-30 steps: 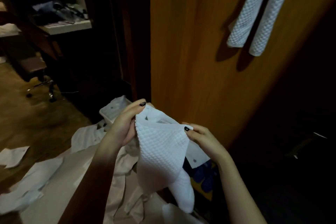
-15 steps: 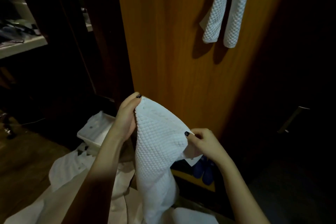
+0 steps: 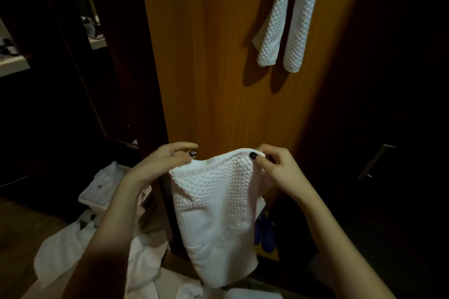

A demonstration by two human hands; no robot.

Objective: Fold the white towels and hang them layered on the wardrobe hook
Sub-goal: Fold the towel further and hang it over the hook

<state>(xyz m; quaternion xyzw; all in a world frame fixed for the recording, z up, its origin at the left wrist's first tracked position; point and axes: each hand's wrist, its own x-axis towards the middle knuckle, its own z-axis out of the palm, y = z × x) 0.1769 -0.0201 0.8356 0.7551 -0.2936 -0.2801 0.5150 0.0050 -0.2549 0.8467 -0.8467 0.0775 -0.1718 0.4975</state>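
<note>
A white waffle-textured towel [image 3: 216, 211] hangs folded lengthwise in front of me, its hemmed top edge level between my hands. My left hand [image 3: 165, 162] pinches the top left corner with thumb and fingers. My right hand [image 3: 274, 165] pinches the top right corner, thumb on the near side. Another white towel [image 3: 286, 29] hangs doubled on the wooden wardrobe door [image 3: 218, 68] at the upper right; the hook holding it is out of frame.
White cloth [image 3: 80, 252] lies heaped on the floor at the lower left beside a white box [image 3: 99, 192]. Blue shoes [image 3: 266, 233] sit low inside the wardrobe behind the towel. A metal handle [image 3: 376, 160] is on the dark door at right. Shelves stand at far left.
The towel's top edge has been spread level between both hands, where before it hung in a point from the left hand. My view has swung right, closer to the door.
</note>
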